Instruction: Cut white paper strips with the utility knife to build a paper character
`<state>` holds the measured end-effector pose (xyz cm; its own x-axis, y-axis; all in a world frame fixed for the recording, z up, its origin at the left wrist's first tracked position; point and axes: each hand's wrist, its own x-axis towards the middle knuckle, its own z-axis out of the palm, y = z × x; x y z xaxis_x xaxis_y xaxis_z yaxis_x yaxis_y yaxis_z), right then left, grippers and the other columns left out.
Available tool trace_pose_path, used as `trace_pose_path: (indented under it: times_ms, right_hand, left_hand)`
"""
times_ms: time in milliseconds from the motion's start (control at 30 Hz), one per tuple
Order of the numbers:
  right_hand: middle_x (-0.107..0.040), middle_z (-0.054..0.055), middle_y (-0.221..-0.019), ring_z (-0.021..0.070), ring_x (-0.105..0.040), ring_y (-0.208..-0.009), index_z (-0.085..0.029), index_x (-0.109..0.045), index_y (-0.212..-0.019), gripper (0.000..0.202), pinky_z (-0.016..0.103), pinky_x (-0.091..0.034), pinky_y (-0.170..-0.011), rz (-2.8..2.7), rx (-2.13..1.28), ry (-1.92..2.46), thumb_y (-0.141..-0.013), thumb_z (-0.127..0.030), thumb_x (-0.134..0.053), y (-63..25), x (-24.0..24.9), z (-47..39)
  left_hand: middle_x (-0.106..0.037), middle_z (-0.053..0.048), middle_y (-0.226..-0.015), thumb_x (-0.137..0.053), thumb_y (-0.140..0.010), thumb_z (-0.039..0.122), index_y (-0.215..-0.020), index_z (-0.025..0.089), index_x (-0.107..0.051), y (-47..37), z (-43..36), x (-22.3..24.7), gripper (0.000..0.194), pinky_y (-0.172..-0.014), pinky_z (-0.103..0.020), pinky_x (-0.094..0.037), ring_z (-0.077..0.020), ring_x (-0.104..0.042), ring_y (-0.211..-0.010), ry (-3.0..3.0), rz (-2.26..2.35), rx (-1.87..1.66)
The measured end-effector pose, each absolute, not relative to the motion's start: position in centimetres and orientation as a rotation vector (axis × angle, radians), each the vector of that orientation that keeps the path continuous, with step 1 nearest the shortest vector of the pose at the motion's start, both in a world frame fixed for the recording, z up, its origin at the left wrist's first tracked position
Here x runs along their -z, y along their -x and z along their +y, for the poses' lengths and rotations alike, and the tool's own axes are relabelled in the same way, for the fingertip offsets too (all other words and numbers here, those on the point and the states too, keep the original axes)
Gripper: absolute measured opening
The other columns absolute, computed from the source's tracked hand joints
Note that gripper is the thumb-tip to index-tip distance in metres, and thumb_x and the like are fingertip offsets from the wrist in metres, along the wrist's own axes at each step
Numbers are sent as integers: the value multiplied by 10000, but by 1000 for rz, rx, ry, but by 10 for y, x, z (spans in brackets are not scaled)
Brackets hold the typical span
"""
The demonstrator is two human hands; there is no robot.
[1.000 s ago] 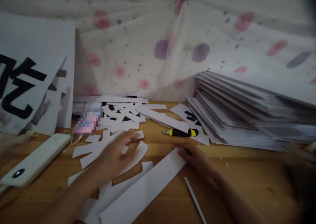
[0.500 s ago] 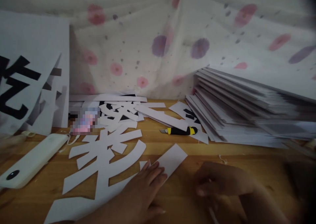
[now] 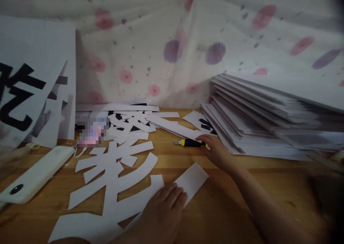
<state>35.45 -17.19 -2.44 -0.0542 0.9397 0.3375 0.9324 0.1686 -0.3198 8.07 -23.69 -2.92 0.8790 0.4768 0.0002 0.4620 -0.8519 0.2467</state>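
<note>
My left hand (image 3: 168, 204) lies flat with its fingers stretched over a white card strip (image 3: 194, 181). Beside it, cut white card shapes (image 3: 110, 186) form a branching character on the wooden table. My right hand (image 3: 218, 153) has its fingers closed around the rear end of a black and yellow utility knife (image 3: 190, 143). The knife lies on the table with its short blade out, pointing left. Part of its handle is hidden by my fingers.
A thick stack of white sheets (image 3: 252, 115) stands at the right. Overlapping card offcuts (image 3: 131, 120) lie at the back, near a blurred-out item (image 3: 92, 132). At the left are a white power bank (image 3: 37, 174) with a cable and upright sheets with black characters (image 3: 24, 86).
My right hand has moved forward from the near table to the utility knife and taken hold of its handle. My left hand and the white strip have shifted slightly right and nearer.
</note>
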Motion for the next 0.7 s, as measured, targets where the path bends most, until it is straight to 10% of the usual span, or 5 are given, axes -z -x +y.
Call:
trace_pose_path:
  times_ms: [700]
  right_hand:
    - [-566, 190, -1202, 317, -415, -1249, -114, -546, -1107, 296, 482, -368, -996, -2088, 123, 1688, -813, -149, -548, -330, 16, -156]
  left_hand:
    - [-594, -33, -1261, -447, -859, 124, -1167, 179, -556, -92, -241, 53, 331, -980, -409, -465, -214, -534, -1167, -2836, 888, -476]
